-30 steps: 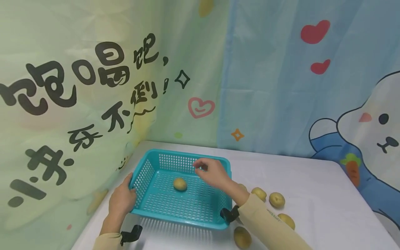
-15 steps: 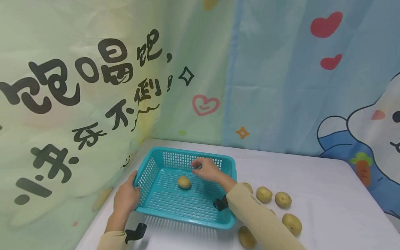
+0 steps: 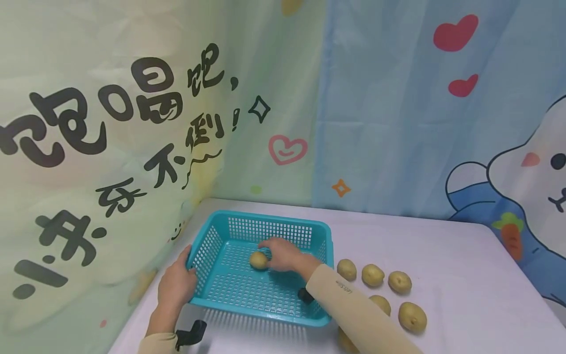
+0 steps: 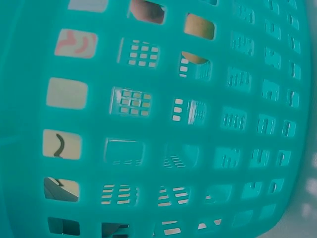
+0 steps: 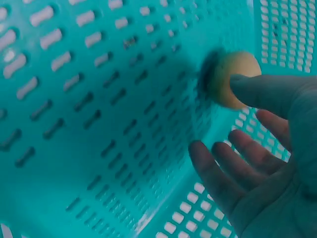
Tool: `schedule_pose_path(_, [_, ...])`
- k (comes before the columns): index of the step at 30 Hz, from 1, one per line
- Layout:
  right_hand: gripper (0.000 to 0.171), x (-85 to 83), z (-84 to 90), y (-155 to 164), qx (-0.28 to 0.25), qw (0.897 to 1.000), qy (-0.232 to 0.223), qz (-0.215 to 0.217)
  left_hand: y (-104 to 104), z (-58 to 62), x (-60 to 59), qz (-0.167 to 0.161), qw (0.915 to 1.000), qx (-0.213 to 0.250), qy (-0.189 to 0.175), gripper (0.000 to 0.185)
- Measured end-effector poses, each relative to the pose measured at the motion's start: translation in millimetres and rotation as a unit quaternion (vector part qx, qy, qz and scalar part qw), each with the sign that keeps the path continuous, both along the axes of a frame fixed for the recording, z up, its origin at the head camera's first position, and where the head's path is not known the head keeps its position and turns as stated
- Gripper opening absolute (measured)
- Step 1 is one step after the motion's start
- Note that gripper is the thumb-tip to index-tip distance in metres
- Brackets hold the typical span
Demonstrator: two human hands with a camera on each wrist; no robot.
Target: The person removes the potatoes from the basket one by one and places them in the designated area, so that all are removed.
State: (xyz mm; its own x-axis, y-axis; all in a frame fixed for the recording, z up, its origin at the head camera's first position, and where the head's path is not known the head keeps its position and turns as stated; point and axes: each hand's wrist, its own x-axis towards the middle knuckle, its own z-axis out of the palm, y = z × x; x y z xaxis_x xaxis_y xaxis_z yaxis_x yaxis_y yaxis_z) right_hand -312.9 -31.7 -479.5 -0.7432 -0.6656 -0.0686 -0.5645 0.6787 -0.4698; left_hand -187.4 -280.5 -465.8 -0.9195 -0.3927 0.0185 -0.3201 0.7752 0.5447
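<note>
A turquoise plastic basket (image 3: pixel 240 290) with perforated walls stands on the white table. My left hand (image 3: pixel 177 282) grips its left rim, thumb over the edge. One yellow potato (image 3: pixel 258 260) lies on the basket floor, left of its middle. My right hand (image 3: pixel 283 255) reaches down inside the basket, right beside that potato. In the right wrist view the thumb overlaps the potato (image 5: pixel 225 74), while the other fingers are spread apart from it. The left wrist view looks through the basket wall (image 4: pixel 163 129), and the left hand is out of sight there.
Several more potatoes (image 3: pixel 373 275) lie on the table (image 3: pixel 464 295) to the right of the basket, some partly behind the right sleeve (image 3: pixel 353 314). A printed curtain (image 3: pixel 376 123) hangs behind and to the left of the table.
My right hand has moved down and left within the basket to the potato. My left hand has stayed on the rim, and the potato lies in the same place in the basket.
</note>
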Motion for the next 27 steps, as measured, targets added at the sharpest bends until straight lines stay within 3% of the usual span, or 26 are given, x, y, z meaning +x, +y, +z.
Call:
schedule_pose_path(8, [0.058,3.4,-5.9,-9,0.001,0.998,-0.004,0.059,-1,-1.0,0.1,0.005,1.0000,0.004,0.000,0.060])
schedule_pose_path(15, [0.064,5.3,-8.5,-16,0.005,0.997,-0.002,0.073,-2,2.9,1.8,-0.005,0.9997,0.025,-0.003,0.060])
schedule_pose_path(21, [0.050,8.3,-9.2,-21,0.004,0.997,0.039,0.064,-1,2.7,1.0,-0.004,0.9997,0.025,-0.002,0.059])
schedule_pose_path(27, [0.047,8.6,-6.7,-24,0.009,0.998,0.044,0.049,-3,1.3,-0.8,-0.001,0.9999,0.015,0.000,0.059])
